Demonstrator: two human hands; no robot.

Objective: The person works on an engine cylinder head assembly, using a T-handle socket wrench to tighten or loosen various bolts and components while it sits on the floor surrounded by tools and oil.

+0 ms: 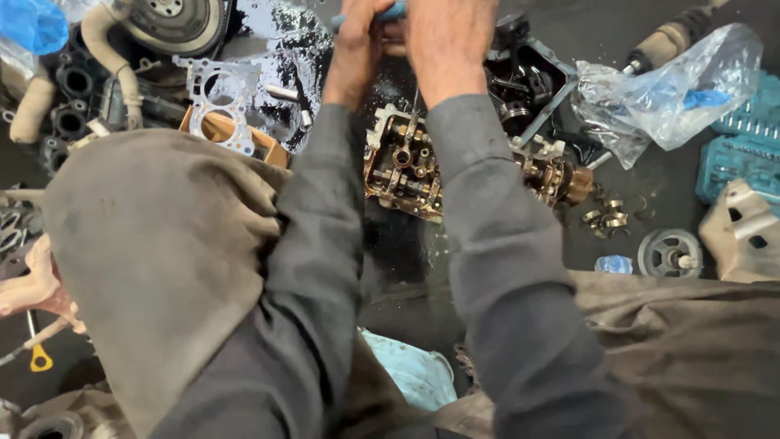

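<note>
Both my hands meet at the top of the view, above the oily cylinder head (404, 167) lying on the dark floor (650, 175); my left hand (357, 49) is closed round a blue-handled tool (393, 11), and my right hand (449, 41) is pressed beside it, though I cannot tell what it grips; a metal gasket (218, 102) lies left of the head, a clear plastic bag (666, 89) and a teal socket case (743, 150) toward the floor's right edge.
</note>
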